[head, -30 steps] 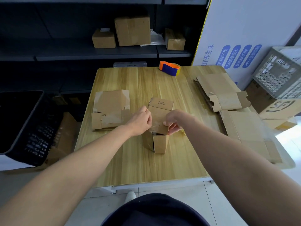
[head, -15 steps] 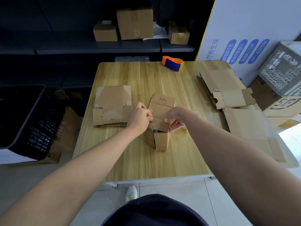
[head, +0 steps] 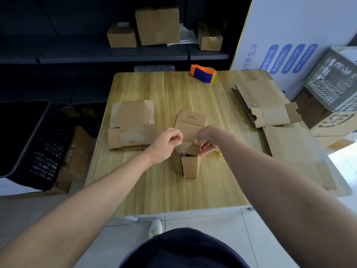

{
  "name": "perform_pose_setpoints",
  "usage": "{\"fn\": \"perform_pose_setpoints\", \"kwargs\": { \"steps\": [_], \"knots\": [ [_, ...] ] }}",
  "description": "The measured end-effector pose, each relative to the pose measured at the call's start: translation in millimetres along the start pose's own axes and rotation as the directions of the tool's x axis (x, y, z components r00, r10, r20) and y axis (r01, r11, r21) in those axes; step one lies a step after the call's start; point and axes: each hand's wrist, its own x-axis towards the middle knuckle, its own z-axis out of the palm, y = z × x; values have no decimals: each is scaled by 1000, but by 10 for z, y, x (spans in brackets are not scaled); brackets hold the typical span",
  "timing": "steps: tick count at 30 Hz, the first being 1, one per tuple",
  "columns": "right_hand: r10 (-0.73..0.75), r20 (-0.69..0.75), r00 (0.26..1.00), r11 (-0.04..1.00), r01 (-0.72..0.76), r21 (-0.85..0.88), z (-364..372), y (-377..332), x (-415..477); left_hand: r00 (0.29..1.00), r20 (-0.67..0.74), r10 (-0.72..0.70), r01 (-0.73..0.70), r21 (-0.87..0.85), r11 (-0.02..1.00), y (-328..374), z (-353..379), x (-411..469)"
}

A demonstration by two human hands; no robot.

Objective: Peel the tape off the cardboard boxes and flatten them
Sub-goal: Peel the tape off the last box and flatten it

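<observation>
A small cardboard box (head: 190, 165) stands on the wooden table (head: 158, 190), its lid flap raised and leaning away from me. My left hand (head: 167, 143) pinches a strip of clear tape (head: 183, 145) that stretches from the flap's near edge toward my fingers. My right hand (head: 207, 141) grips the flap's right corner, thumb on top and fingers underneath. The box body below the flap is open at the top.
A flattened box (head: 131, 125) lies left of the hands, and more flattened cardboard (head: 270, 107) is stacked along the right side. A blue and orange tape dispenser (head: 202, 73) sits at the far edge. A dark crate (head: 25, 144) stands left; boxes sit on the shelf (head: 157, 26) behind.
My left hand has pulled a little to the left, away from the flap, drawing the clear tape off it. My right hand keeps its hold on the flap.
</observation>
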Motion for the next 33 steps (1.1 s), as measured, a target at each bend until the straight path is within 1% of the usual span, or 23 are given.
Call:
{"fn": "perform_pose_setpoints", "kwargs": {
  "steps": [2,4,6,9,11,13,15,17,18,19,20,22,23,24,25,26,27,28,29,30,31,33],
  "knots": [
    [-8,-5,1000,1000,8,6,1,-14,-12,998,-21,-52,47,-195,980,-21,-64,-38],
    [-8,3,1000,1000,9,-9,26,-35,-18,989,-75,-124,88,-369,925,-65,-102,-73],
    [-12,6,1000,999,12,-31,43,-56,-17,975,-135,-179,102,-445,890,-90,-94,-90],
    [9,-6,1000,1000,-9,-23,41,-64,-2,953,-185,-241,117,-509,853,-111,-53,-89],
    [18,-17,1000,1000,-18,-11,44,-59,-9,950,-231,-208,80,-466,881,-85,-28,-98],
    [11,-21,1000,1000,-11,6,42,-63,-14,954,-277,-115,33,-283,958,-64,-30,-114],
    [13,-12,1000,1000,-13,21,42,-77,-30,949,-308,-63,19,-145,989,-56,-62,-141],
    [34,-10,999,999,-34,41,38,-87,-54,936,-343,-84,46,-117,992,-89,-92,-156],
    [42,-10,999,998,-41,48,36,-90,-73,929,-351,-117,75,-131,989,-112,-88,-160],
    [48,-8,999,998,-48,52,36,-95,-93,922,-347,-168,106,-191,976,-134,-74,-167],
    [52,-7,999,997,-51,52,37,-97,-108,914,-323,-244,142,-308,941,-147,-53,-180],
    [49,-9,999,996,-49,71,38,-94,-135,891,-240,-385,185,-583,791,-149,-16,-188],
    [44,-13,999,995,-43,91,42,-90,-151,881,-202,-427,188,-681,708,-148,-4,-178],
    [37,-23,999,993,-35,111,49,-92,-160,873,-177,-454,185,-742,644,-137,6,-168],
    [25,-47,999,993,-20,118,61,-97,-165,866,-171,-469,170,-783,599,-127,10,-154],
    [-7,-101,995,996,15,87,77,-96,-153,862,-180,-474,148,-803,577,-106,12,-142],
    [-72,-177,982,997,71,-14,88,-90,-144,858,-196,-476,132,-810,572,-93,12,-125],
    [-172,-235,957,977,134,-168,100,-94,-157,854,-209,-476,126,-805,580,-81,8,-115],
    [-298,-252,921,918,205,-339,113,-101,-190,854,-216,-473,128,-794,595,-80,-2,-102],
    [-407,-225,885,840,266,-473,114,-106,-217,859,-217,-464,131,-782,609,-76,-21,-89],
    [-462,-178,869,781,304,-546,106,-112,-231,868,-200,-455,144,-775,615,-76,-44,-64],
    [-454,-108,885,754,316,-576,81,-121,-210,880,-135,-455,219,-734,643,-45,-111,-10]
  ]
}}
